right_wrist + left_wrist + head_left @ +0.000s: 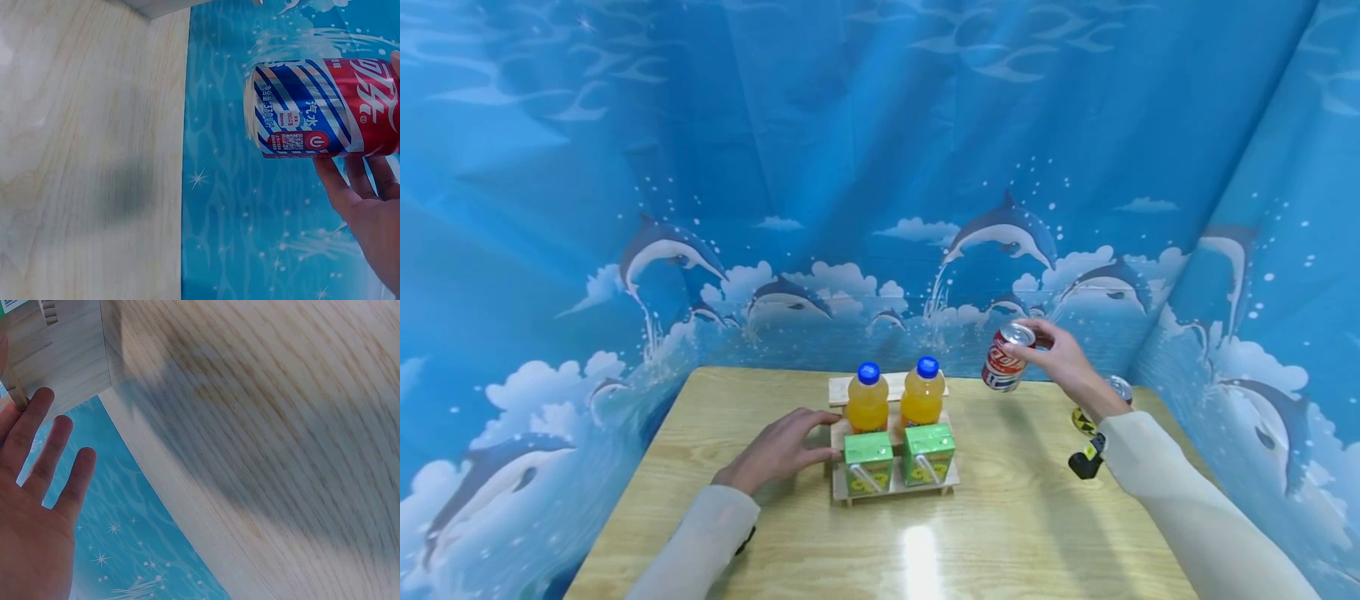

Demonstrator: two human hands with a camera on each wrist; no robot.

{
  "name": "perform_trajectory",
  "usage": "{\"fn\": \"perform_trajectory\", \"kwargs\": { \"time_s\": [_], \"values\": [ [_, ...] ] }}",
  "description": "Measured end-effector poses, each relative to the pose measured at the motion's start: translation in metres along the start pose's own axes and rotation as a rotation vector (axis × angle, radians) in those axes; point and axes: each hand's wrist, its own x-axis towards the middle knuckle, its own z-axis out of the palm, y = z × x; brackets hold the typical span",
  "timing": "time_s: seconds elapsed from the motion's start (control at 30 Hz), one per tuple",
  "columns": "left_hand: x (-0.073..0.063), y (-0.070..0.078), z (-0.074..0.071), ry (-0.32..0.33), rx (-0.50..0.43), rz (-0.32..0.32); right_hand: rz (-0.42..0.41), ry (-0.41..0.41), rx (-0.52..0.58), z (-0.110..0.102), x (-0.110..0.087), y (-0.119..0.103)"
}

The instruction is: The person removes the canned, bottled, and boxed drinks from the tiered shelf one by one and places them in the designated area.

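My right hand (1060, 358) grips a red cola can (1002, 367) by its upper part, holding it in the air above the back right of the table. The right wrist view shows the can (312, 109) with its blue-and-white striped lower end. My left hand (786, 450) is at the left side of a stepped wooden rack (897, 390), thumb and forefinger at its edge, the other fingers extended in the left wrist view. Two orange-juice bottles (868, 404) with blue caps stand on the rack behind two green drink cartons (868, 467) with straws.
Near my right wrist stands another can (1120, 387), silver-topped, and a yellow-and-black drink container (1083, 421) shows, both partly hidden by the arm. The wooden table (760, 533) meets a blue dolphin-print curtain (850, 167) at the back and sides.
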Motion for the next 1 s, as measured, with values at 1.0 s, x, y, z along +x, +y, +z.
{"fn": "perform_trajectory", "kwargs": {
  "time_s": [1.0],
  "values": [
    [-0.001,0.002,0.0,0.004,-0.002,-0.007,0.078,0.116,-0.002,-0.015,-0.024,0.063]
  ]
}}
